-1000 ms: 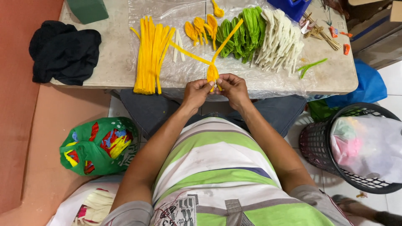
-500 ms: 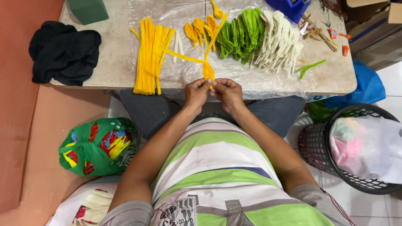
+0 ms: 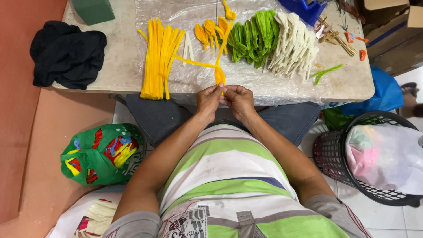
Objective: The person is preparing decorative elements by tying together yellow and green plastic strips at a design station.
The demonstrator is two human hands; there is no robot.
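My left hand and my right hand meet at the near edge of the table, both pinching the same bent yellow pipe cleaner. Its two loose ends splay out over the table, one to the left and one up toward the far side. A bundle of straight yellow pipe cleaners lies to the left of my hands. Beyond them sit small yellow looped pieces, a pile of green folded pieces and a pile of white ones.
A black cloth and a green block lie at the table's left. A blue box and small sticks are at the far right. On the floor are a green bag and a black basket with a plastic bag.
The loose ends of the yellow pipe cleaner have swung: the upper end has turned from the right toward straight up. My hands stay together at the table edge.
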